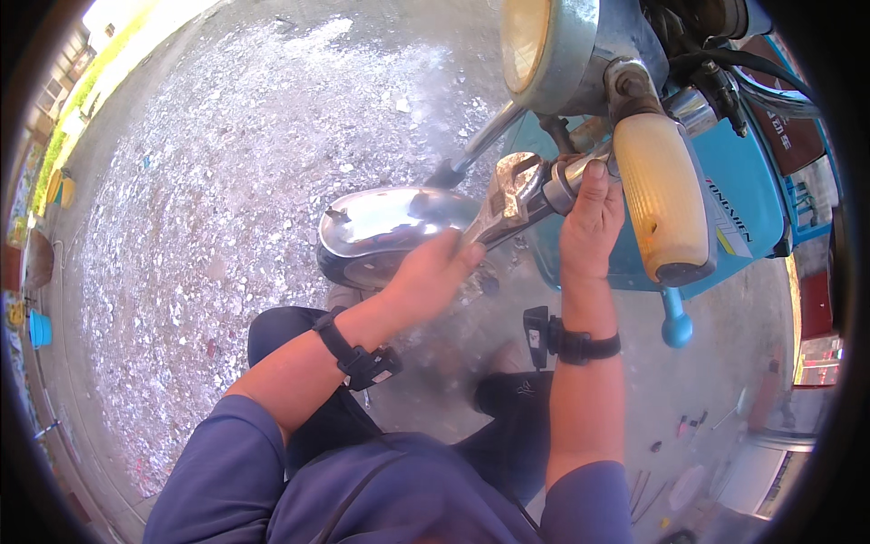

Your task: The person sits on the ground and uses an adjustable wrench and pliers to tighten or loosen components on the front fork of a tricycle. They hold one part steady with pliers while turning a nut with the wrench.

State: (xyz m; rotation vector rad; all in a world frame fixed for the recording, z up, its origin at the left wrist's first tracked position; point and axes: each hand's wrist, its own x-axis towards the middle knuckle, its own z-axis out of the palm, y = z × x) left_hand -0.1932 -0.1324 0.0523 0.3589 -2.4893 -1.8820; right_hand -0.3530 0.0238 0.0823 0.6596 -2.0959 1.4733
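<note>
My left hand is closed around the handle of an adjustable wrench, whose wide head lies at a chrome fork tube of a motorcycle or tricycle. Higher up, my right hand grips that tube near a metal collar, thumb on top. Just right of this hand is a yellowed ribbed turn signal lamp. Above both hands sits the round headlight. The chrome front fender covers the front wheel, left of the wrench.
Blue bodywork stands behind the fork, with a blue ball-ended lever below the lamp. Cables hang at the upper right. Pale flakes litter the ground. Small items lie on the floor at lower right; a blue bucket stands far left.
</note>
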